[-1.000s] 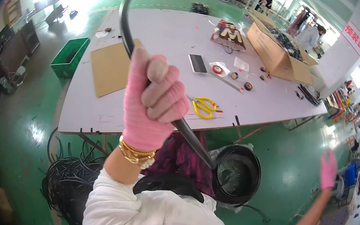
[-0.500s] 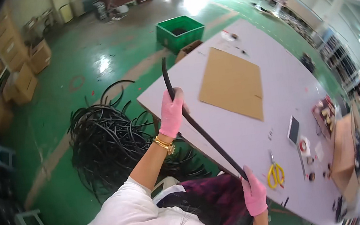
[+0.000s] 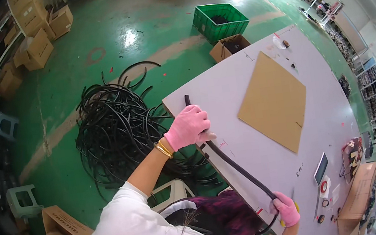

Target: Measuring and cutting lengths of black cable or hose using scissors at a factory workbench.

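A length of black rubber tubing [image 3: 246,172] runs along the near left edge of the table. My left hand [image 3: 189,127], in a pink glove, is closed round it toward its far end, and a short stub sticks out beyond the fist. Toward the near end my right hand [image 3: 286,209], also pink-gloved, grips the tubing. Past that hand the tubing bends down and back toward my lap. The scissors lie mostly hidden under my right hand, with only a blade and a bit of yellow handle showing. A flat brown cardboard sheet [image 3: 273,102] lies farther along the table.
A tangled heap of black tubing [image 3: 114,126] covers the floor left of the white table [image 3: 221,80]. Beyond the table's far corner stand a green crate [image 3: 221,26] and an open carton [image 3: 224,52]. A phone [image 3: 321,168] and tape rolls lie at the right.
My left hand has slid nearer along the tubing and turned over it. My right hand has moved onto the scissors' spot, and the tubing now bends below it. The whole view has shifted.
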`<action>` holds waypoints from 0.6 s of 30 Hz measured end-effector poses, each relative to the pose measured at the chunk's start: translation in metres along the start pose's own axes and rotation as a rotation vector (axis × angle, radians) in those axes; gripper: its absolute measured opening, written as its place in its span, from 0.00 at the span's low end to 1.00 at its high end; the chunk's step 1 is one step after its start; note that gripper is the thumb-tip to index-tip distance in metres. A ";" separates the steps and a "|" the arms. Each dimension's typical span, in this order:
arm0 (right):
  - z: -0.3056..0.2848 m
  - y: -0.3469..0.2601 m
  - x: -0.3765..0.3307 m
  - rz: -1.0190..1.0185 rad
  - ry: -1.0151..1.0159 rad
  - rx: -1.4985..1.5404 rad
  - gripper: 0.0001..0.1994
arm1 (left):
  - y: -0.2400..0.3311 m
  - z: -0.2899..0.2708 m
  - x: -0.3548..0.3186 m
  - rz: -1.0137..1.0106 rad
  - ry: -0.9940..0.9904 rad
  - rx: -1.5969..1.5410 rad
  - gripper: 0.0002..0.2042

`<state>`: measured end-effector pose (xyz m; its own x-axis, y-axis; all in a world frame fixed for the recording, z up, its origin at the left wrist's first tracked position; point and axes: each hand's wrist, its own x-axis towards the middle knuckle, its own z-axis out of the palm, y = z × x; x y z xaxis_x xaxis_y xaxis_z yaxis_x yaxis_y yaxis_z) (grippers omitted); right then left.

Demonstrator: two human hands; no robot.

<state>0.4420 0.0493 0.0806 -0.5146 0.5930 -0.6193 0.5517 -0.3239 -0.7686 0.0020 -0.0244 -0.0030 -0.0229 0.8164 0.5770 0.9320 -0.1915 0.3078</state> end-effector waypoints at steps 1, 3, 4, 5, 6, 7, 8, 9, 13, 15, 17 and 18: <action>0.005 0.001 0.006 0.007 -0.003 -0.004 0.16 | 0.001 0.001 0.003 -0.008 -0.001 -0.003 0.17; 0.030 0.003 0.018 -0.240 0.193 -0.397 0.18 | 0.002 0.001 0.007 -0.043 -0.080 0.082 0.18; 0.047 0.003 0.027 -0.430 0.326 -0.670 0.20 | 0.001 0.004 0.009 -0.048 -0.080 0.082 0.18; 0.066 -0.006 0.034 -0.430 0.316 -0.670 0.20 | 0.001 0.007 0.010 -0.109 -0.079 0.091 0.18; 0.084 -0.018 0.041 -0.532 0.369 -0.858 0.22 | 0.000 0.010 0.012 -0.170 -0.075 0.100 0.19; 0.096 -0.024 0.046 -0.637 0.421 -1.048 0.23 | -0.002 0.010 0.015 -0.180 -0.074 0.105 0.19; 0.100 -0.023 0.051 -0.618 0.389 -0.991 0.23 | -0.006 0.010 0.019 -0.252 -0.105 0.128 0.20; 0.100 -0.023 0.056 -0.624 0.377 -0.996 0.23 | -0.008 0.009 0.022 -0.324 -0.136 0.152 0.20; 0.094 -0.020 0.070 -0.692 0.298 -0.800 0.21 | -0.010 0.011 0.026 -0.398 -0.052 0.176 0.21; 0.088 -0.018 0.072 -0.736 0.262 -0.722 0.21 | -0.012 0.009 0.027 -0.434 -0.075 0.159 0.21; 0.083 -0.014 0.069 -0.513 0.157 -0.574 0.20 | -0.014 0.007 0.026 -0.445 -0.090 0.126 0.20; 0.083 -0.013 0.066 -0.511 0.150 -0.583 0.20 | -0.014 0.006 0.025 -0.446 -0.112 0.091 0.20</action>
<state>0.3469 0.0318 0.0361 -0.7260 0.6708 -0.1515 0.5469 0.4296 -0.7185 -0.0093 0.0020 0.0032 -0.3944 0.8627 0.3166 0.8680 0.2366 0.4367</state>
